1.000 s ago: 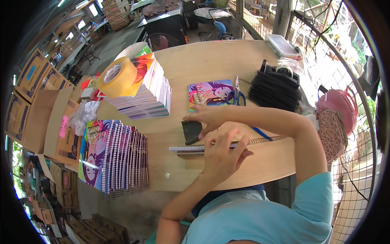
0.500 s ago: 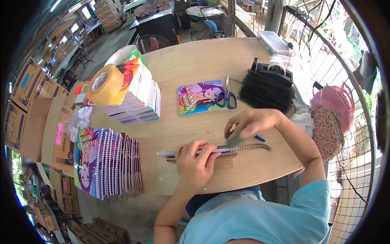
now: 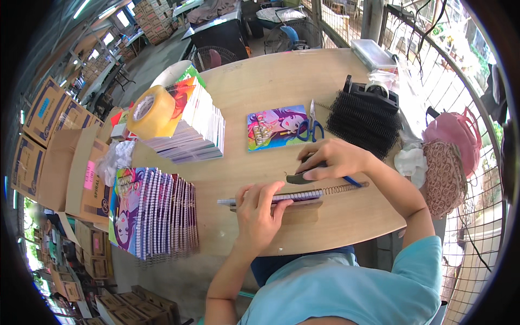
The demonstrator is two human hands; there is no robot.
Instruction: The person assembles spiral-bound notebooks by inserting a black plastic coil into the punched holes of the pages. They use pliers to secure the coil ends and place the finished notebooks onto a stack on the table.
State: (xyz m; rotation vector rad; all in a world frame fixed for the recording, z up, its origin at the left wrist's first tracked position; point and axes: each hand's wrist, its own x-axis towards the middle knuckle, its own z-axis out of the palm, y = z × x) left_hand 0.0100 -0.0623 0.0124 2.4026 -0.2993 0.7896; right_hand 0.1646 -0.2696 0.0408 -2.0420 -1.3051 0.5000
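Just in from the worktop's (image 3: pixel 352 222) near edge, the left hand (image 3: pixel 255 215) grips the notebook (image 3: pixel 307 195), spine running left to right, its coil (image 3: pixel 344 189) jutting rightward below the right hand (image 3: pixel 333 160), which clasps a dark pad (image 3: pixel 296 178)

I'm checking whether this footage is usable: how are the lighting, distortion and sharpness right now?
Head view: daylight beyond the wire mesh washes out to white; head view: that mesh bows near the black rim; head view: the left hand and right hand show no heavy blur.
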